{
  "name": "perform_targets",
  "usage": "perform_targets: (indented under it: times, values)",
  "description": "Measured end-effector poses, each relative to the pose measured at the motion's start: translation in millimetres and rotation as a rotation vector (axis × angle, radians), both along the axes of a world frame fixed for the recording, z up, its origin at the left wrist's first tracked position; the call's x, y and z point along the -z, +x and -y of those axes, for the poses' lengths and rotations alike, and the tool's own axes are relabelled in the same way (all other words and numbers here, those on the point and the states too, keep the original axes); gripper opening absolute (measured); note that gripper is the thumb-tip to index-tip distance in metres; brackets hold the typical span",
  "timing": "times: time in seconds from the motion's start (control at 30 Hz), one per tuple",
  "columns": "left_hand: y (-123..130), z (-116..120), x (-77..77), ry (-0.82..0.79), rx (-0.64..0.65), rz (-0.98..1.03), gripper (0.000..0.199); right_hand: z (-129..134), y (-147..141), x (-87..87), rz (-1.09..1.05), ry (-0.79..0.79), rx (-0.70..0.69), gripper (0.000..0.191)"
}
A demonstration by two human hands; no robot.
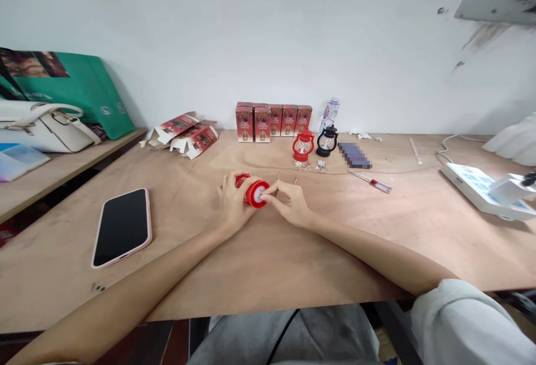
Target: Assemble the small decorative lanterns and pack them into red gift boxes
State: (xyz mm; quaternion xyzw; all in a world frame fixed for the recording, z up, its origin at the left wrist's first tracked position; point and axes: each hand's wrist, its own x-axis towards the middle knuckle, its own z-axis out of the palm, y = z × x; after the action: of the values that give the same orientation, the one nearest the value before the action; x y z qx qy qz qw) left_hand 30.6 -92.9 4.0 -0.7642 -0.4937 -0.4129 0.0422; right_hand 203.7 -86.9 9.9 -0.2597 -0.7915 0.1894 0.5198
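Observation:
My left hand point(233, 202) is wrapped round a small red lantern point(251, 194) lying on its side, its round base turned to the right. Inside the red rim of that base a white disc shows. At the disc, the thumb and fingers of my right hand point(290, 202) are pinched together; whatever they hold is too small to make out. Just behind my right hand, two thin metal pieces point(296, 179) stick up. Farther back stand another red lantern point(303, 145) and a black lantern point(327, 141), both upright, with small wire key rings point(302, 167) in front.
Several red boxes point(262, 125) line the wall, with flattened cartons point(188, 133) to their left. A screwdriver point(370, 181) lies right of my hands. A phone point(123, 227) rests at left, a power strip point(486, 189) at right. Bags point(50, 122) sit on the left-hand shelf.

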Motion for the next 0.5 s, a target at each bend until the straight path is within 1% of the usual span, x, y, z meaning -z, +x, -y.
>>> perform_targets:
  times: [0.1, 0.17, 0.3, 0.37, 0.43, 0.5]
  values:
    - [-1, 0, 0.4, -0.017, -0.013, -0.030, 0.036, 0, -2, 1.2, -0.076, -0.158, 0.009, 0.030]
    - [0, 0, 0.8, -0.017, -0.015, -0.028, 0.035, 0, -3, 2.2, -0.121, -0.211, 0.016, 0.035]
    - [1, -1, 1.6, -0.006, 0.002, 0.029, 0.033, 5, -6, 5.1, -0.203, -0.241, 0.014, 0.035]
    - [1, -2, 2.2, -0.008, 0.024, 0.057, 0.032, 9, -8, 8.2, -0.240, -0.259, -0.013, 0.032]
    - [0, -2, 2.9, 0.003, 0.063, 0.078, 0.033, 10, -9, 12.2, -0.261, -0.276, -0.028, 0.032]
    - [-1, -2, 3.6, 0.027, 0.112, 0.079, 0.035, 8, -10, 15.7, -0.285, -0.298, -0.006, 0.036]
